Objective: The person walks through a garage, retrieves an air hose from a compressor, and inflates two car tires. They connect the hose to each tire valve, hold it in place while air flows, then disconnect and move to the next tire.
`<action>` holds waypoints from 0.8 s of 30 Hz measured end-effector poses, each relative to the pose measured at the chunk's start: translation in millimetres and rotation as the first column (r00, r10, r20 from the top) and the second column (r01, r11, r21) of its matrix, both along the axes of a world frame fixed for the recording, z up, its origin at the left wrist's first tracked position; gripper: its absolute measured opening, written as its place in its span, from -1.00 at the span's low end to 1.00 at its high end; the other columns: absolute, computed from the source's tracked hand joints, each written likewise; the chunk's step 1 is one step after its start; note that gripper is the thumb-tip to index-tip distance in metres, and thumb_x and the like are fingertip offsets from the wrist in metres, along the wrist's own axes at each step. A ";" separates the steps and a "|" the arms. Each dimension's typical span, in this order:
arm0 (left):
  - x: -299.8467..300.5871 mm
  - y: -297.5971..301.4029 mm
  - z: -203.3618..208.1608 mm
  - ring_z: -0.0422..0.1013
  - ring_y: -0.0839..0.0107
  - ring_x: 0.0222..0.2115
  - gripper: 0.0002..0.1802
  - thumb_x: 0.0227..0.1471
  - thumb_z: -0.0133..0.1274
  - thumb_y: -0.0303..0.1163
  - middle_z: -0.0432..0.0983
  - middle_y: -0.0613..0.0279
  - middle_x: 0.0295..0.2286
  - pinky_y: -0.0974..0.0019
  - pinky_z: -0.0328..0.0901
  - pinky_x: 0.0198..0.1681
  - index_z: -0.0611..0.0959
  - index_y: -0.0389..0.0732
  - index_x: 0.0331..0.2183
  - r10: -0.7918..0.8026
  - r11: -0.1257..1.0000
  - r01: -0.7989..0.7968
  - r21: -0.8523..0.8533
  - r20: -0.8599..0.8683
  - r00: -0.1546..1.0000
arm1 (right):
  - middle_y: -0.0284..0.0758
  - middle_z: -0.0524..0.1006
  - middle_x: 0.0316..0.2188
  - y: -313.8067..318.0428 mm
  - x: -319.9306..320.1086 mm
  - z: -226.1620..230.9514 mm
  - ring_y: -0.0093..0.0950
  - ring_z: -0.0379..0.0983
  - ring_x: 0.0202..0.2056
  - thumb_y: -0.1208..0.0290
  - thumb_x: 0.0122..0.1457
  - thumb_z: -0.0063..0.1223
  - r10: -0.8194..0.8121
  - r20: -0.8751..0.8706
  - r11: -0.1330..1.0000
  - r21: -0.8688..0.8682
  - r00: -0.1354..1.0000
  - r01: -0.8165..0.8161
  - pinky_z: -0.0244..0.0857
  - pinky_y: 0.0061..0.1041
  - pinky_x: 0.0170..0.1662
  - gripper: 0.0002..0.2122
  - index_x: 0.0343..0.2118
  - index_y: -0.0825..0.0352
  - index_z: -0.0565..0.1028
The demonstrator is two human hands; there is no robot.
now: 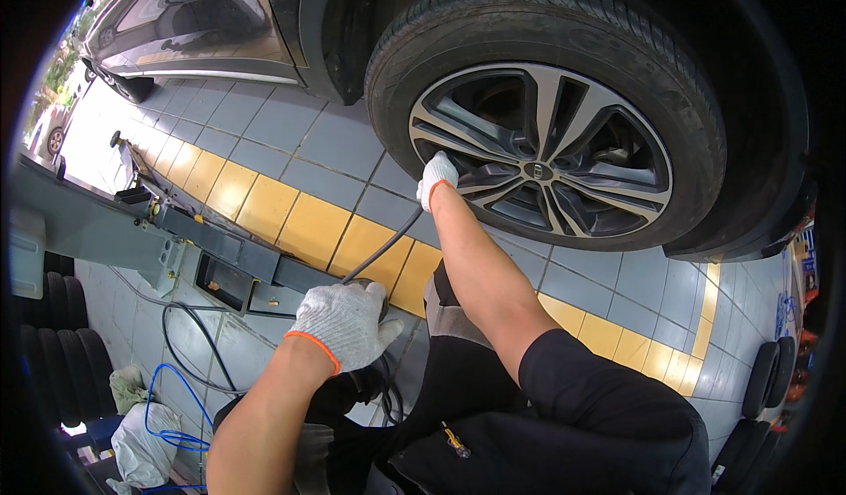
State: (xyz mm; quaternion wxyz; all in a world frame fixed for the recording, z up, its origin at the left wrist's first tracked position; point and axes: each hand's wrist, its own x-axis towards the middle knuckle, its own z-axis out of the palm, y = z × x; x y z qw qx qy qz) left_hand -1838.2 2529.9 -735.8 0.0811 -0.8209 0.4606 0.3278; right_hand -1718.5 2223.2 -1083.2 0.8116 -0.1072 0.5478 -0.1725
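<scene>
My right hand [437,179], in a white knit glove with an orange cuff, is closed at the lower left edge of the alloy wheel [550,98]. Its fingers pinch the end of a dark air hose [388,245]; the hose tip and any valve are hidden. The black tire [692,133] surrounds the rim, mounted on the car. Lower left, my left hand [345,319], gloved alike, is wrapped round what looks like a tire inflator [382,294]. Only a rounded dark edge of it shows beside the glove. The hose runs between both hands.
A grey lift arm [233,253] lies on the left, beside yellow floor tiles [308,230]. Dark hose loops [198,332] trail there. Stacked tires [62,354], a white bag [141,446] and a blue hose [167,433] sit farther left. More tires [762,376] stand at right.
</scene>
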 end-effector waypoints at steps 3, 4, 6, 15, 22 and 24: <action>-0.1 -1.1 0.8 0.62 -0.02 -0.06 -0.39 0.31 0.03 0.12 0.68 -0.09 -0.15 -0.04 0.47 0.03 0.63 -0.31 -0.06 0.006 1.000 -0.006 0.011 -0.005 1.000 | -0.09 0.69 -0.27 1.0 -1.3 1.5 -0.19 0.66 -0.34 -0.26 0.31 -0.09 0.076 -0.085 0.994 -0.066 0.993 -0.082 0.43 -0.18 -0.33 -0.40 0.00 0.28 0.52; -0.3 -1.3 1.0 0.62 -0.02 -0.06 -0.39 0.31 0.03 0.12 0.68 -0.09 -0.15 -0.04 0.47 0.03 0.63 -0.31 -0.06 0.011 1.000 -0.011 0.019 -0.007 1.000 | -0.09 0.69 -0.27 2.5 -2.2 5.9 -0.19 0.66 -0.33 -0.26 0.31 -0.09 0.106 -0.131 0.988 -0.100 0.986 -0.120 0.43 -0.18 -0.33 -0.40 0.00 0.29 0.52; -0.5 -1.5 1.1 0.62 -0.02 -0.06 -0.39 0.31 0.03 0.12 0.68 -0.09 -0.15 -0.04 0.47 0.03 0.62 -0.31 -0.06 0.003 1.000 -0.003 0.019 -0.002 1.000 | -0.09 0.68 -0.29 6.7 -5.2 17.7 -0.19 0.66 -0.35 -0.26 0.31 -0.08 0.130 -0.190 0.978 -0.137 0.973 -0.157 0.42 -0.18 -0.34 -0.40 -0.01 0.29 0.52; -0.2 -0.9 1.1 0.62 -0.02 -0.06 -0.40 0.31 0.03 0.12 0.68 -0.09 -0.16 -0.05 0.47 0.02 0.62 -0.30 -0.06 0.002 1.000 -0.002 0.007 0.002 1.000 | -0.06 0.69 -0.32 14.8 -13.9 45.7 -0.18 0.68 -0.35 -0.24 0.34 -0.11 0.145 -0.218 0.969 -0.168 0.965 -0.183 0.40 -0.18 -0.38 -0.42 -0.03 0.27 0.55; 0.1 -3.4 3.7 0.61 -0.03 -0.05 -0.39 0.31 0.02 0.12 0.68 -0.10 -0.16 -0.05 0.47 0.03 0.62 -0.31 -0.05 0.012 0.999 -0.011 0.035 -0.010 1.000 | -0.07 0.70 -0.32 14.6 -12.3 46.4 -0.17 0.68 -0.36 -0.22 0.33 -0.09 0.137 -0.287 0.965 -0.177 0.948 -0.193 0.43 -0.18 -0.35 -0.43 -0.04 0.29 0.57; 0.1 -3.6 3.6 0.61 -0.02 -0.05 -0.39 0.31 0.02 0.12 0.68 -0.10 -0.16 -0.04 0.47 0.03 0.62 -0.31 -0.05 0.010 0.999 -0.010 0.036 -0.012 1.000 | -0.07 0.70 -0.31 15.2 -12.5 49.5 -0.17 0.68 -0.36 -0.21 0.33 -0.08 0.108 -0.224 0.982 -0.127 0.969 -0.139 0.45 -0.19 -0.34 -0.43 -0.04 0.30 0.58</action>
